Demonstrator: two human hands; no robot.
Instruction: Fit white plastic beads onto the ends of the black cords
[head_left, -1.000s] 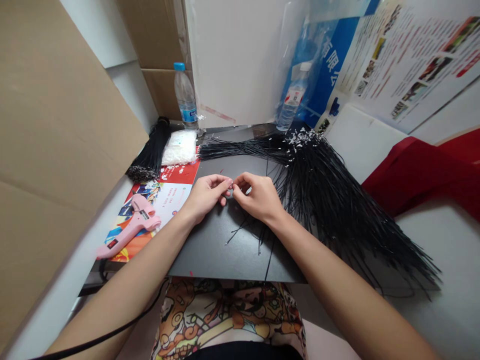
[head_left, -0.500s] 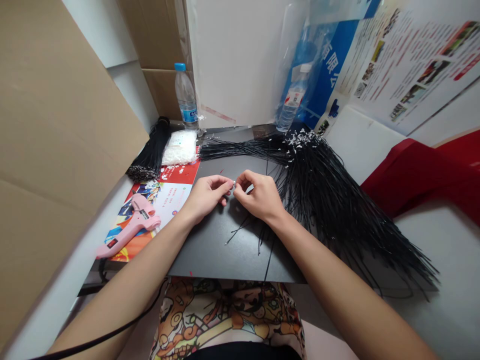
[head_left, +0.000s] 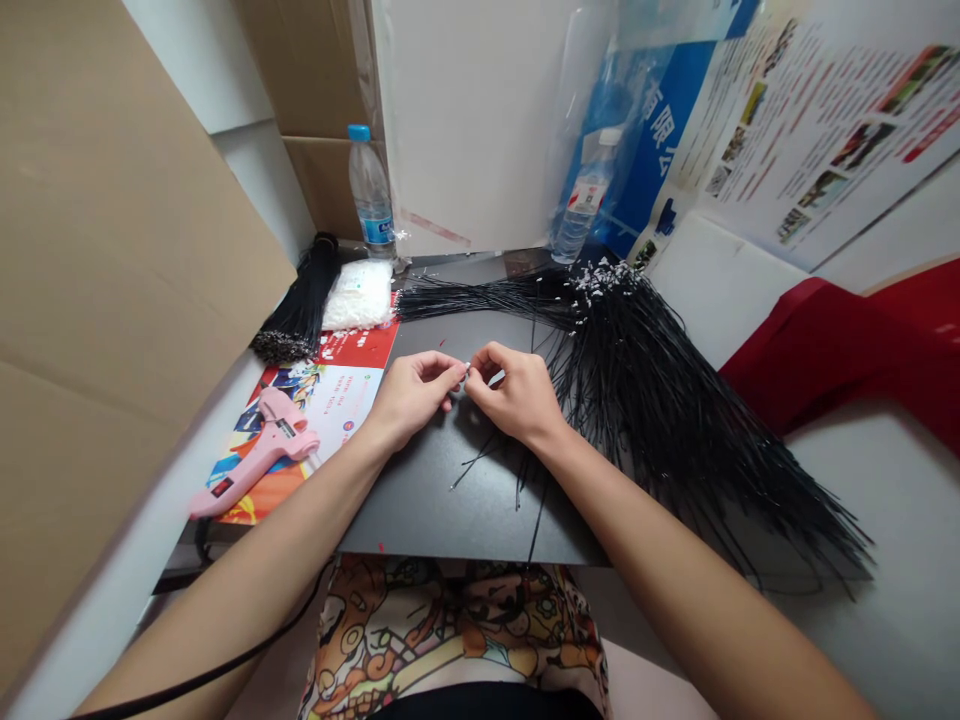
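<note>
My left hand (head_left: pixel 411 392) and my right hand (head_left: pixel 516 392) meet fingertip to fingertip over a black board (head_left: pixel 435 490). Both pinch a tiny white piece (head_left: pixel 467 370) between thumb and fingers. A few thin black cords (head_left: pixel 517 470) trail from under my right hand toward me. A large fan of black cords with white tips (head_left: pixel 660 400) lies just right of my right hand.
A pink glue gun (head_left: pixel 259 450) rests on a colourful leaflet at the left. Behind it lie a black cord bundle (head_left: pixel 300 305) and a bag of white pieces (head_left: pixel 360 295). Two water bottles (head_left: pixel 371 195) stand at the back. Cardboard walls the left; red fabric (head_left: pixel 847 350) lies right.
Nothing much has moved; my fingertips stay pinched together, shifting only slightly.
</note>
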